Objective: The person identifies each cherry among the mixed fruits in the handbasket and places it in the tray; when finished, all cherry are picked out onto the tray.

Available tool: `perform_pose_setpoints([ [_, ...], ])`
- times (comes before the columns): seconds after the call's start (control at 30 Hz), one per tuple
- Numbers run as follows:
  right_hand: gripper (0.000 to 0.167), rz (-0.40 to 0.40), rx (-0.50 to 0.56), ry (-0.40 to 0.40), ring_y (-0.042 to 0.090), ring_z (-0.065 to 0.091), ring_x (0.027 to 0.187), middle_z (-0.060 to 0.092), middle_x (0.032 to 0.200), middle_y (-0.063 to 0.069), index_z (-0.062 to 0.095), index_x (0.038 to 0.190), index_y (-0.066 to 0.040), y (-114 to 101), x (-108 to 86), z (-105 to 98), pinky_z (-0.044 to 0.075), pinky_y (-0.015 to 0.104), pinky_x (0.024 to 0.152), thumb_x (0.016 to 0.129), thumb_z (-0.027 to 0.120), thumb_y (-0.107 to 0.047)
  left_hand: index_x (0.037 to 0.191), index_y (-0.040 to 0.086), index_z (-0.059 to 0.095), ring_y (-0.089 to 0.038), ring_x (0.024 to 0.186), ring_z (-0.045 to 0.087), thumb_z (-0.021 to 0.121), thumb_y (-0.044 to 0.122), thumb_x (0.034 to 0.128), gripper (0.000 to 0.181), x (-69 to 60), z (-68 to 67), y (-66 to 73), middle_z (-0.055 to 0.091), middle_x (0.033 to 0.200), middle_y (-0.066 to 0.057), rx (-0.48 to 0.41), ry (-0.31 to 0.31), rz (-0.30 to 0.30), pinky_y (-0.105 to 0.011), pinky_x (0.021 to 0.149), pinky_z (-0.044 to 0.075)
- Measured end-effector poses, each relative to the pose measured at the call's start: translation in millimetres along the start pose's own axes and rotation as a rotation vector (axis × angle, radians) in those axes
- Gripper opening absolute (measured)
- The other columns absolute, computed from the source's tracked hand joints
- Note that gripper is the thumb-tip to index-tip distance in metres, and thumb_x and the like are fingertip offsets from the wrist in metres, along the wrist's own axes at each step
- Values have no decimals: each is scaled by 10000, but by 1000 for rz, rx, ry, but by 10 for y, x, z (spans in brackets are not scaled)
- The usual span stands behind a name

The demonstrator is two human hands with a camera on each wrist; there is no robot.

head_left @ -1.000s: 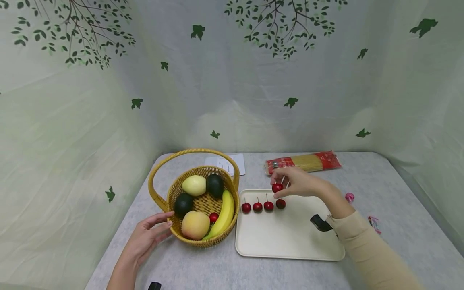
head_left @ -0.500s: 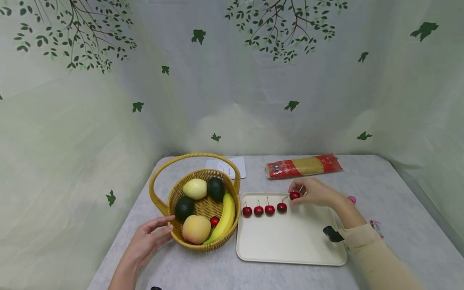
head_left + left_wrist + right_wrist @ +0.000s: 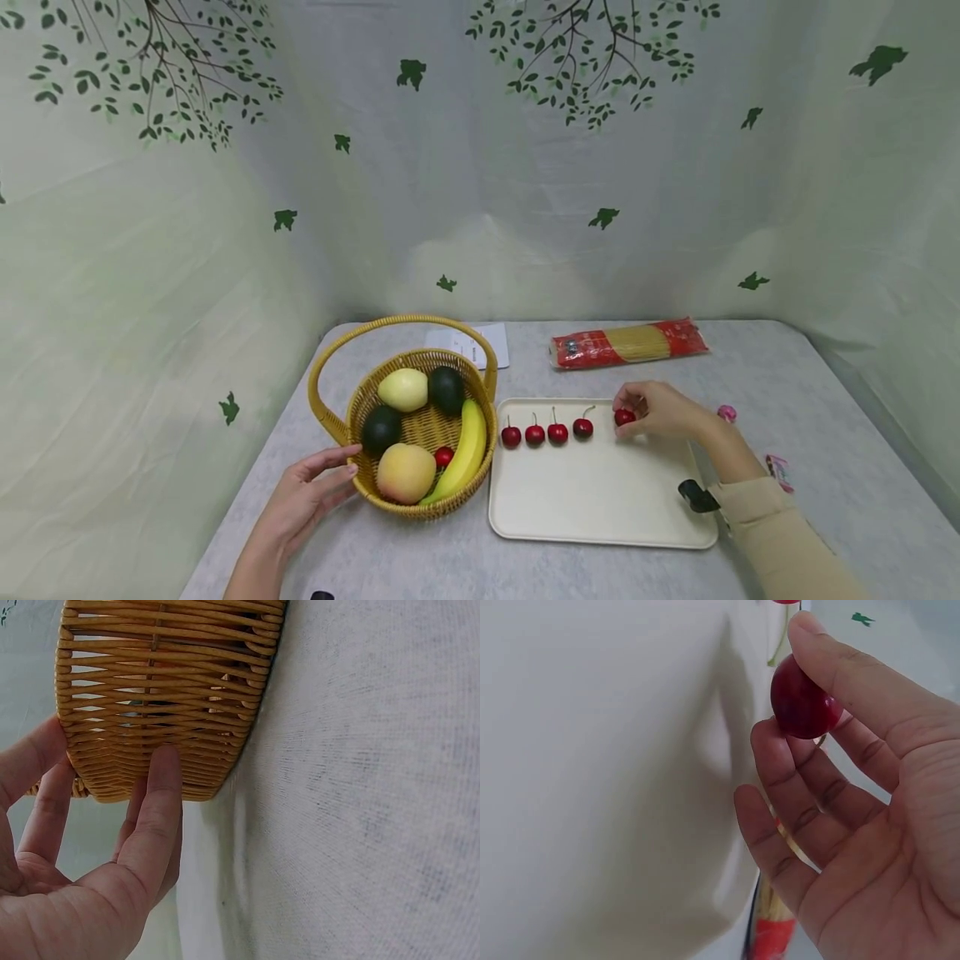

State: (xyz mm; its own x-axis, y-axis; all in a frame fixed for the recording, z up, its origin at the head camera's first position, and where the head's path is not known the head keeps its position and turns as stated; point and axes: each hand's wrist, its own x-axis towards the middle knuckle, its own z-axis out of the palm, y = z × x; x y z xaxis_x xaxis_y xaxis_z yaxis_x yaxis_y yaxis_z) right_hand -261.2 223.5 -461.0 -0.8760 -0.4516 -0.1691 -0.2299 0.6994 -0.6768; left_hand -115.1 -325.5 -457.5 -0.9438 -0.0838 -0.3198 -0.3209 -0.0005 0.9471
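Between thumb and fingertips, my right hand (image 3: 658,411) pinches a dark red cherry (image 3: 802,701) over the back part of the cream tray (image 3: 592,508). Left of it on the tray, several cherries with stems stand in a row, the nearest being a cherry (image 3: 582,428) with a bent stem. My left hand (image 3: 306,500) touches the left side of a wicker basket (image 3: 172,682) with fairly straight fingers. Inside the basket are a banana (image 3: 467,450), a peach (image 3: 406,474), a pale yellow-green fruit (image 3: 403,390), two dark green fruits and a red cherry (image 3: 444,457).
A red-and-yellow pack of dry noodles (image 3: 630,344) lies behind the tray. White paper (image 3: 491,337) is behind the basket. To the right of the tray are a pink wrapped candy (image 3: 727,413) and a pink packet (image 3: 778,472). The basket's tall handle (image 3: 405,319) arches up.
My right hand has moved right and lower with the held cherry. The cherry now fourth in the row shows its stem, uncovered by the hand. My left hand stays at the basket.
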Motion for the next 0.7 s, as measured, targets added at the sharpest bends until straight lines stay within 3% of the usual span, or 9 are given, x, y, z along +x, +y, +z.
perform_pose_setpoints([
  [0.7,338,-27,23,-32,184,551,874,655,940,12,704,1054,-121,18,35,91,481,256,734,861,929,-285,1381,91,728,-107,1131,633,727,110,1029,352,13,-21,-12,581,1326,62,1,-12,10,-342,959,632],
])
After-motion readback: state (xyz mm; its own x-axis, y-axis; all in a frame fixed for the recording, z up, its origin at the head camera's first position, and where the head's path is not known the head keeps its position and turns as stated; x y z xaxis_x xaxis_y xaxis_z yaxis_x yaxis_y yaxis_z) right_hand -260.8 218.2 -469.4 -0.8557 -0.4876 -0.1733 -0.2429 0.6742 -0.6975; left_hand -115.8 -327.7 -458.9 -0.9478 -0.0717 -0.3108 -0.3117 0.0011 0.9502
